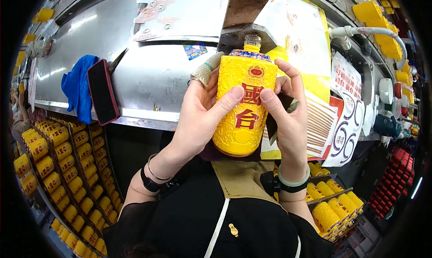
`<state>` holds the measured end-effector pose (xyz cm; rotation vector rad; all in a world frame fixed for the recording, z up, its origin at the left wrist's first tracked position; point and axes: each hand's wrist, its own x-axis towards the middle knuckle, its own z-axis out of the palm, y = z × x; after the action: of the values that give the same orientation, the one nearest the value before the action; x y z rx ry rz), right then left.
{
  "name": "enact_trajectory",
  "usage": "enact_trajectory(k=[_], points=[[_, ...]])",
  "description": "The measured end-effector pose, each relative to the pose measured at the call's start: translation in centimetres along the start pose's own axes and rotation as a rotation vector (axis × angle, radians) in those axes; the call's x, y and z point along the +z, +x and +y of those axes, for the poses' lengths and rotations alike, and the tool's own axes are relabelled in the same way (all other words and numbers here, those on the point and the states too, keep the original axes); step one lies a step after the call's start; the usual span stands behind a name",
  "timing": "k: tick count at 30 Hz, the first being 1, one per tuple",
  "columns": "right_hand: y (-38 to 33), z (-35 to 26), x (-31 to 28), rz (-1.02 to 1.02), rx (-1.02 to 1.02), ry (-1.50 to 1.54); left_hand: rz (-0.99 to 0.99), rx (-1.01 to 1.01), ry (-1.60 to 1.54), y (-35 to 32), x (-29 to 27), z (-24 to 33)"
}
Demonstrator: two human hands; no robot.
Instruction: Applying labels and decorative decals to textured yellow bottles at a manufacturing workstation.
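Note:
A yellow embossed bottle (243,105) with red characters, a blue patterned shoulder and a bare clear glass neck stands upright between my hands. My left hand (198,107) grips its left side, thumb pressed on the front; a knitted cover sits on one fingertip. My right hand (288,107) holds the right side, its thumb on the front by the red lettering. Something thin and dark shows behind the right thumb, mostly hidden, and I cannot make out what it is. Just behind the bottle's neck is a metal bracket (247,10) with a block-shaped foot.
On the metal bench (148,73) lie a blue cloth (78,89), a phone (103,92) and label sheets (173,15). Brown strips (321,123) and a sheet of curved dark labels (348,132) lie to the right. Yellow bottles fill a rack (67,168) at left and a crate at lower right.

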<state>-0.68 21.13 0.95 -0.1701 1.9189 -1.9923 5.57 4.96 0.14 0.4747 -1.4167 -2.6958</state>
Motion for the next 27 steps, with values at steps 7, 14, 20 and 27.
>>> enact_trajectory(k=[7, 14, 20, 27], points=[[-0.17, -0.31, 0.05, 0.006, 0.022, 0.012, 0.004, -0.022, 0.008, 0.03, 0.01, 0.15], [-0.23, 0.08, -0.23, -0.009, -0.008, -0.067, 0.012, -0.023, 0.03, -0.14, -0.04, 0.05], [-0.18, -0.31, -0.23, -0.003, 0.024, -0.038, 0.009, -0.039, 0.024, 0.03, 0.07, 0.27], [-0.17, -0.07, -0.25, -0.008, -0.003, -0.035, 0.015, -0.03, 0.02, 0.13, 0.25, 0.36]])
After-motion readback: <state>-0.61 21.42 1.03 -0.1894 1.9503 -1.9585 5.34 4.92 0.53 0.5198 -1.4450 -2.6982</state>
